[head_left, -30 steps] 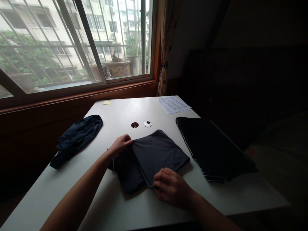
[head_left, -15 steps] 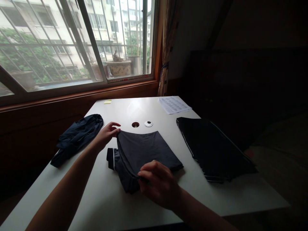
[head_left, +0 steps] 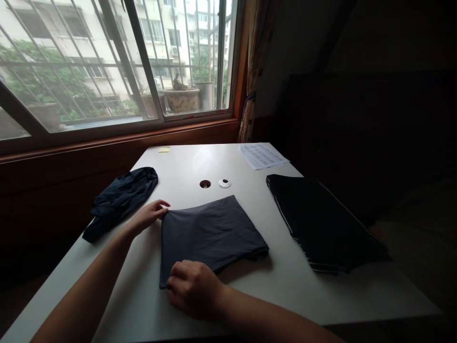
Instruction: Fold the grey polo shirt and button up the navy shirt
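Note:
A dark grey folded garment (head_left: 210, 233) lies in the middle of the white table, its kind not plain from its folds. My left hand (head_left: 152, 214) pinches its far left corner between thumb and fingers. At the near left corner, my right hand (head_left: 193, 288) has its fingers curled closed on the edge of the cloth. Between the two hands the left edge is drawn fairly straight. Beyond my left forearm rests a crumpled dark blue garment (head_left: 124, 195). A flat stack of black garments with white piping (head_left: 321, 219) lies on the right.
The white table (head_left: 278, 305) has a round cable hole (head_left: 204, 184) with its white cover (head_left: 224, 183) beside it. Printed papers (head_left: 264, 156) lie at the far right corner, a yellow note (head_left: 164, 149) at the far left. Behind stands a barred window (head_left: 153, 62).
Both hands have moved left with the garment's edge, the right one farther and slightly nearer. The upper layer now covers the cuff with a white stripe that showed at the left.

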The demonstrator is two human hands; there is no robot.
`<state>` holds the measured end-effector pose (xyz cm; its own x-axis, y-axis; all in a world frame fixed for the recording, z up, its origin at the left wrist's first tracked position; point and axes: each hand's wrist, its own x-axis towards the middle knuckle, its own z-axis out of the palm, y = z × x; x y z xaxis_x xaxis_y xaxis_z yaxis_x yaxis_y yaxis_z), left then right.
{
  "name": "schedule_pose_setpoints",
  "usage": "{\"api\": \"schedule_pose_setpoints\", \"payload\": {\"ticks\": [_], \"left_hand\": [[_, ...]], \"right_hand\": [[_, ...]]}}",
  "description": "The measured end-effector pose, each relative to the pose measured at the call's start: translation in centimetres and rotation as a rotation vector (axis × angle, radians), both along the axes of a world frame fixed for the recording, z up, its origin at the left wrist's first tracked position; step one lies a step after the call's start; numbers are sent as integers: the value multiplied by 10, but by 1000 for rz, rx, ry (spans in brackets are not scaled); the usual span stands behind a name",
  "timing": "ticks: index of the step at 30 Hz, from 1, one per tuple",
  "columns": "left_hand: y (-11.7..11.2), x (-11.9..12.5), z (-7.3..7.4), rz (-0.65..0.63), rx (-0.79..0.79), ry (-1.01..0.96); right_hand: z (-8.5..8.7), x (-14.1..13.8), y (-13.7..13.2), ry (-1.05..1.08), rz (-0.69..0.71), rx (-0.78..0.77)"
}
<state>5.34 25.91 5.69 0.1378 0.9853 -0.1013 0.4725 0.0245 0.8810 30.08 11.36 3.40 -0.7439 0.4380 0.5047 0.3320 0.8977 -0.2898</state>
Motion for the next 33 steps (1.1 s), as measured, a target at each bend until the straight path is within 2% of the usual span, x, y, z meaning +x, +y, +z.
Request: {"api": "schedule_pose_setpoints", "payload": {"ticks": [3, 8, 10, 13, 15, 17, 19, 21, 23, 27, 30, 33], "left_hand": [[-1, 1, -3, 6, -20, 17], [1, 0, -3, -18, -1, 35], [0, -2, -4, -24, 65, 99], [-10, -2, 1, -11, 293, 276], [-26, 5, 9, -24, 464, 391], [-49, 19, 20, -104, 577, 457], [-79, 37, 29, -288, 602, 483], [-109, 55, 34, -505, 555, 514], [-137, 68, 32, -615, 516, 566], [-169, 71, 16, -543, 530, 667], [-176, 58, 4, -476, 580, 716], [-177, 47, -4, -478, 631, 721]], "right_hand": [[-6, -2, -1, -38, -10, -18], [2, 5, -1, -62, 29, -44], [8, 17, 2, -46, 50, -61], [18, 51, 11, -19, -1, -115], [25, 83, 20, -17, -88, -173], [31, 117, 29, -28, -175, -210], [35, 149, 36, -61, -237, -205], [35, 175, 40, -98, -291, -210], [33, 194, 41, -145, -331, -223], [24, 213, 40, -156, -301, -221], [18, 215, 40, -129, -285, -211], [18, 214, 42, -120, -280, -197]]}}
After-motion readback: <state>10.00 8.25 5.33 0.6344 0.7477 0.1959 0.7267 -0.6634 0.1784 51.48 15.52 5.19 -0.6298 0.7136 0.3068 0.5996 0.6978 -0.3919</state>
